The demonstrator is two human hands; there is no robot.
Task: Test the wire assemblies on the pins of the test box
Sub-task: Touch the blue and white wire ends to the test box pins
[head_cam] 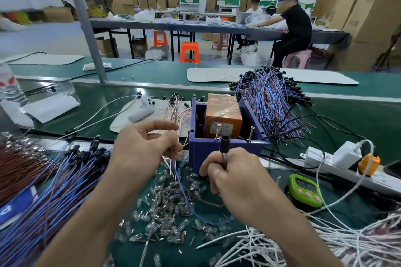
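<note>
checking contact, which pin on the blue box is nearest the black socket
The left pin, right beside the socket the right hand holds; the other pin stands clear, farther right.

Matt blue plastic test box (pixel 217 150), metal pins (pixel 251 133), glossy taped carton (pixel 223 110)

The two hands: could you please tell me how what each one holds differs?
The left hand holds a bunch of pale wires; the right hand pinches one red-and-blue wire pair. The pale wires fan up left of the test box; the wire pair stands upright at its front wall, topped by a black socket. Both hands are near the box.
</note>
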